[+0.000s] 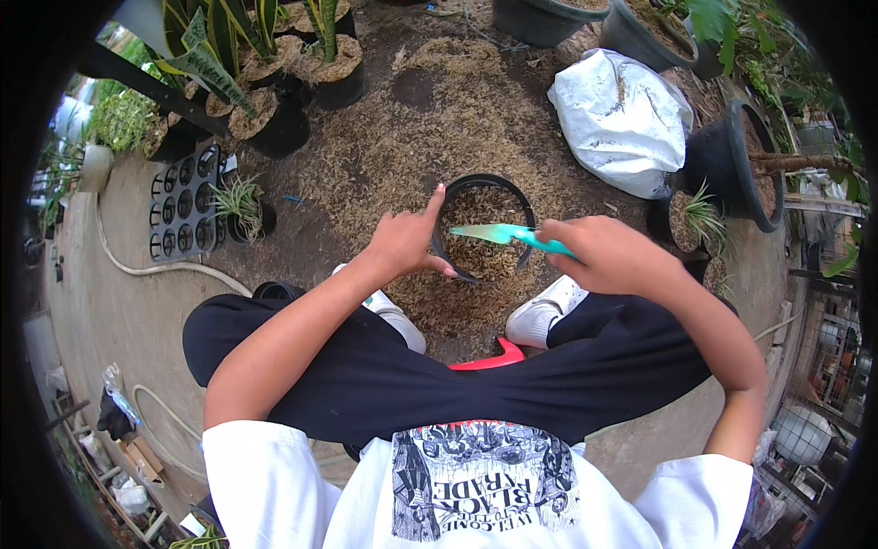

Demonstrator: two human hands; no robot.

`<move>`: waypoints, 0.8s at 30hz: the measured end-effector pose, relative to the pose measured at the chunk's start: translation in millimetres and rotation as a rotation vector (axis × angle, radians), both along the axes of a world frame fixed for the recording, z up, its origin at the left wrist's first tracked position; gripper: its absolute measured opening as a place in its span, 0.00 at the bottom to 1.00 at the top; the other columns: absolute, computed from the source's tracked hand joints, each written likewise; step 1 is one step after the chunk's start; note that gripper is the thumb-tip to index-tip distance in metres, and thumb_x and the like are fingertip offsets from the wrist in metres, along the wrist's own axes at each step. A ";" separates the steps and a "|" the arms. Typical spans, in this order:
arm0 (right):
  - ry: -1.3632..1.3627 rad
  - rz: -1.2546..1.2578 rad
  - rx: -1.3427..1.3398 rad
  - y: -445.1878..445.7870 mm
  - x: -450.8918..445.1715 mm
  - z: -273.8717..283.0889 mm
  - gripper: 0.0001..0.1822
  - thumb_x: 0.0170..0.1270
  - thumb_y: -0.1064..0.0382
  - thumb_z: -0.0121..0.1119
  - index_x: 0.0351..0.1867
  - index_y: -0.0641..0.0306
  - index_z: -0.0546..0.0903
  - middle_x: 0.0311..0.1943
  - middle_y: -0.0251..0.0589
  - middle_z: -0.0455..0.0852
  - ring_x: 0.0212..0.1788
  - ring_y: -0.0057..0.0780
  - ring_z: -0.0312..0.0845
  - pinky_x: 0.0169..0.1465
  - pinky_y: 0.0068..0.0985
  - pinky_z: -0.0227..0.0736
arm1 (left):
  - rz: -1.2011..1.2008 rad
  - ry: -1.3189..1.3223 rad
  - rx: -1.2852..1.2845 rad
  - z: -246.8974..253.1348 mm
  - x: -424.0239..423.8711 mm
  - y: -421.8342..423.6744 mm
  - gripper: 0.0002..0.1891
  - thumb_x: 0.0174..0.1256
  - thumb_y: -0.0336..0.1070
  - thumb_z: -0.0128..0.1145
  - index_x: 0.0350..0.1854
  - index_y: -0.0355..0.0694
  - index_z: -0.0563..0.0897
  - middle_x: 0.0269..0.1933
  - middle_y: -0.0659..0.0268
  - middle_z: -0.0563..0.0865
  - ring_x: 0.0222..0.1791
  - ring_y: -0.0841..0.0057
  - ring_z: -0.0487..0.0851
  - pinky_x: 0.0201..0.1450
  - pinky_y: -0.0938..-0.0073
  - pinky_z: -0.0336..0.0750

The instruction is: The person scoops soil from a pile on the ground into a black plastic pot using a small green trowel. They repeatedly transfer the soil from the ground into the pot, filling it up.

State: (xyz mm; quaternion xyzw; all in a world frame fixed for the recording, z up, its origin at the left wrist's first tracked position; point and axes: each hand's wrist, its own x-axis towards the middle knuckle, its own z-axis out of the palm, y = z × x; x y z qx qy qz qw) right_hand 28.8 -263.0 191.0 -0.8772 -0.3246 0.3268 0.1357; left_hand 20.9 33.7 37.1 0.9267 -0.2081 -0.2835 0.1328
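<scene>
My left hand (406,241) grips the left side of a round black plastic pot (485,180), index finger and thumb spread along its rim. Loose tan husk-like material (490,264) shows inside the pot. In my right hand (607,252) is a turquoise hand trowel (507,234), held by its handle. The blade points left and lies over the pot's opening; whether it touches the material I cannot tell. The pot stands between my white shoes on ground strewn with the same husk (357,165).
A white sack (617,120) sits ahead to the right, beside large potted plants (727,165). Potted snake plants (271,113), a black seedling tray (184,204) and a small spider plant (240,202) stand on the left. A hose (164,269) curves nearby. Close to me lies a red object (504,355).
</scene>
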 end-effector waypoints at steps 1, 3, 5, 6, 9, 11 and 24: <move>0.009 -0.014 0.032 1.7 0.4 -17.1 0.17 0.70 0.64 0.63 0.58 0.64 0.79 0.36 0.54 0.89 0.42 0.56 0.87 0.46 0.50 0.78 | -0.007 0.003 0.000 0.4 2.0 -2.0 0.79 0.40 0.76 0.77 0.87 0.38 0.40 0.45 0.45 0.91 0.52 0.47 0.89 0.56 0.50 0.78; 0.024 -0.014 0.096 -1.1 -3.9 -40.6 0.17 0.71 0.64 0.62 0.58 0.65 0.78 0.36 0.55 0.88 0.41 0.58 0.87 0.46 0.52 0.78 | -0.011 0.002 -0.010 -0.4 3.1 -1.9 0.79 0.41 0.77 0.77 0.87 0.38 0.40 0.45 0.45 0.91 0.52 0.47 0.89 0.57 0.49 0.78; 0.032 0.011 0.157 -15.2 -16.8 -51.2 0.16 0.70 0.63 0.61 0.56 0.66 0.78 0.33 0.57 0.88 0.39 0.60 0.87 0.44 0.54 0.77 | -0.010 -0.013 -0.034 -3.3 2.0 -1.0 0.79 0.41 0.77 0.76 0.86 0.38 0.40 0.44 0.44 0.91 0.51 0.46 0.89 0.57 0.49 0.78; 0.067 0.018 0.116 -19.3 -21.0 -42.7 0.17 0.70 0.63 0.62 0.58 0.67 0.79 0.39 0.58 0.89 0.43 0.60 0.87 0.47 0.52 0.79 | -0.005 -0.009 -0.024 -2.9 -1.1 0.7 0.79 0.41 0.77 0.76 0.86 0.38 0.40 0.44 0.44 0.91 0.51 0.46 0.89 0.57 0.49 0.78; 0.139 0.037 0.085 -36.5 -28.1 -9.1 0.19 0.70 0.64 0.62 0.61 0.66 0.80 0.44 0.57 0.90 0.47 0.58 0.87 0.51 0.49 0.80 | 0.005 -0.019 -0.016 -3.6 -4.2 2.7 0.80 0.40 0.77 0.76 0.86 0.38 0.39 0.44 0.43 0.91 0.52 0.46 0.89 0.57 0.49 0.78; 0.155 0.035 0.016 -46.9 -30.9 18.3 0.20 0.70 0.65 0.63 0.62 0.65 0.81 0.47 0.56 0.90 0.49 0.58 0.87 0.53 0.48 0.80 | 0.000 -0.048 -0.034 -4.8 -5.4 1.7 0.80 0.40 0.77 0.77 0.86 0.38 0.40 0.44 0.43 0.90 0.51 0.46 0.89 0.57 0.48 0.78; 0.046 -0.096 0.106 -29.5 -6.5 0.1 0.15 0.70 0.64 0.63 0.56 0.64 0.81 0.38 0.55 0.89 0.43 0.57 0.87 0.46 0.49 0.78 | 0.017 0.040 0.009 -0.2 1.1 -1.3 0.80 0.39 0.76 0.78 0.87 0.38 0.41 0.46 0.47 0.91 0.53 0.50 0.89 0.59 0.48 0.77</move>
